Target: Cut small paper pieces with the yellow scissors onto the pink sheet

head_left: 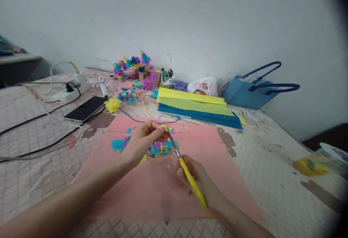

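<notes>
My left hand (145, 138) pinches a small piece of yellow paper (162, 126) above the pink sheet. In my right hand (193, 174) are scissors with yellow handles (193, 184), their blades pointing up and left to the yellow paper. The blade tips meet the paper beside my left fingertips; whether they have cut into it is too small to tell. Beneath both hands lies the pink sheet (146, 198), with a pile of blue, purple and yellow paper scraps (159, 150) on it, partly hidden by my left hand.
Yellow sheets (190, 95) and blue sheets (198, 115) lie behind the pink sheet. Paper flowers (129, 95) stand back left, near a phone (85, 108) and a power strip (66, 94) with cables. A blue bag (246, 92) and a plastic container (312, 167) are at the right.
</notes>
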`<act>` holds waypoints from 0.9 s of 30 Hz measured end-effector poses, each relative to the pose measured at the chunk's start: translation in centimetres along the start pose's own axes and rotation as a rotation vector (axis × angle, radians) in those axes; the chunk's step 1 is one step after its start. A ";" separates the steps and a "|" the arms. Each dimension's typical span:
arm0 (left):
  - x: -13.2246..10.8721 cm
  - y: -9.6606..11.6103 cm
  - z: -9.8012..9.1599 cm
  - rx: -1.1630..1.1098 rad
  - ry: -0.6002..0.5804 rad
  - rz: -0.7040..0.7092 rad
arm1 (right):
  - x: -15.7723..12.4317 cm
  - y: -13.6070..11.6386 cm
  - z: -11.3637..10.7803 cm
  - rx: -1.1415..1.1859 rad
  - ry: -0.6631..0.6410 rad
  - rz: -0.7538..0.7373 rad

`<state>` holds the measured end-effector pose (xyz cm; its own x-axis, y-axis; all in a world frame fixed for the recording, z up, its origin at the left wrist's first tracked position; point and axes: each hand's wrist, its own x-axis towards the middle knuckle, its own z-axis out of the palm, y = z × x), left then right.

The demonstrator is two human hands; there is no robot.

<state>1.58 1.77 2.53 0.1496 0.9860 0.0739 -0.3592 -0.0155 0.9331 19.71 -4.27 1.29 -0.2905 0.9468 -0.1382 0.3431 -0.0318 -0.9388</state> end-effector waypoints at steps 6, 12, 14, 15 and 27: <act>0.0 0.0 0.0 0.000 0.000 0.002 | 0.0 0.2 0.0 -0.026 0.004 -0.014; 0.1 0.0 -0.1 0.001 -0.001 -0.002 | -0.2 0.3 0.1 -0.006 0.008 0.008; 0.1 0.1 -0.1 0.006 -0.001 -0.006 | -0.2 0.3 0.2 0.009 0.007 0.013; 0.1 0.1 -0.1 0.008 0.001 -0.009 | -0.1 0.3 0.2 0.010 0.011 0.011; 0.1 0.5 -0.1 0.032 0.019 -0.041 | -0.4 -0.1 0.2 0.108 -0.022 0.096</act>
<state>1.33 1.86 3.01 0.1462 0.9888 0.0286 -0.3235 0.0204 0.9460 19.61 -4.66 1.38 -0.2811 0.9305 -0.2348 0.2723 -0.1573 -0.9493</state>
